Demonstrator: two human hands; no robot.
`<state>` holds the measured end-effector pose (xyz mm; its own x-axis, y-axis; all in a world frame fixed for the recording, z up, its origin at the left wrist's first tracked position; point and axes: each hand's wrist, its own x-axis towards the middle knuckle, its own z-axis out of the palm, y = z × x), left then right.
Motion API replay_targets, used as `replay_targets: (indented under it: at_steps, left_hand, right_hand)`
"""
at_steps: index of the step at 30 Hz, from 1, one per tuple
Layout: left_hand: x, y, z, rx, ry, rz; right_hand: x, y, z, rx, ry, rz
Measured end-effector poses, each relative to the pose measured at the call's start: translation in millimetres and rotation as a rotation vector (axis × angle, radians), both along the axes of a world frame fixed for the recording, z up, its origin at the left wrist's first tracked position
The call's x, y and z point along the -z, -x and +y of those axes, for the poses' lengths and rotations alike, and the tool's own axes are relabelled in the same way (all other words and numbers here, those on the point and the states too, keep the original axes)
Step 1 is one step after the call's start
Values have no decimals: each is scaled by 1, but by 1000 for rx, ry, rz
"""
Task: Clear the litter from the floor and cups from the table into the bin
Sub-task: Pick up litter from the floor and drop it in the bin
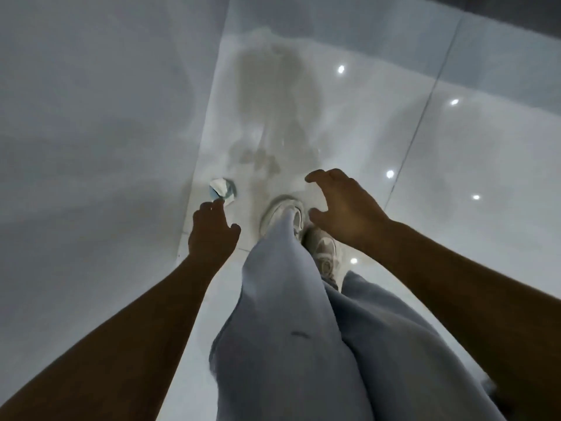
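Note:
A small crumpled piece of litter [222,190], white and blue with a shiny patch, lies on the glossy white floor close to the foot of a pale wall. My left hand [212,230] reaches down toward it, fingers extended, the fingertips right at its near edge; it holds nothing. My right hand [341,205] hovers above my white shoes with fingers spread and slightly curved, empty. No bin, cups or table are in view.
A pale wall [91,132] fills the left side and meets the tiled floor [455,177] along a diagonal line. My legs in light grey trousers [288,314] and white sneakers [282,214] stand in the middle. Ceiling lights reflect on the tiles.

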<state>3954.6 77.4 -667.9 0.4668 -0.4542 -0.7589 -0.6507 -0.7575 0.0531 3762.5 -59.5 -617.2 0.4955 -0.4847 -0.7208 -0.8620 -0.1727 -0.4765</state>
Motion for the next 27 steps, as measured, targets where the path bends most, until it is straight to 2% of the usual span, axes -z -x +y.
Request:
replay_targets:
  at_steps: [4, 7, 11, 14, 20, 27]
  left_hand:
    - [91, -18, -4, 18, -17, -15]
    - [136, -29, -3, 30, 9, -58]
    - [170, -41, 0, 66, 79, -115]
    - [182, -39, 0, -40, 177, -83]
    - [156, -19, -15, -82, 184, -45]
    - [27, 21, -90, 81, 284, 41]
  right_hand:
    - [76, -11, -38, -181, 62, -15]
    - [111, -19, -63, -259, 82, -23]
    - [135, -31, -85, -311, 95, -46]
    - [143, -36, -91, -360, 87, -66]
    - [130, -29, -91, -302, 60, -42]
    - [24, 8, -69, -93, 7, 56]
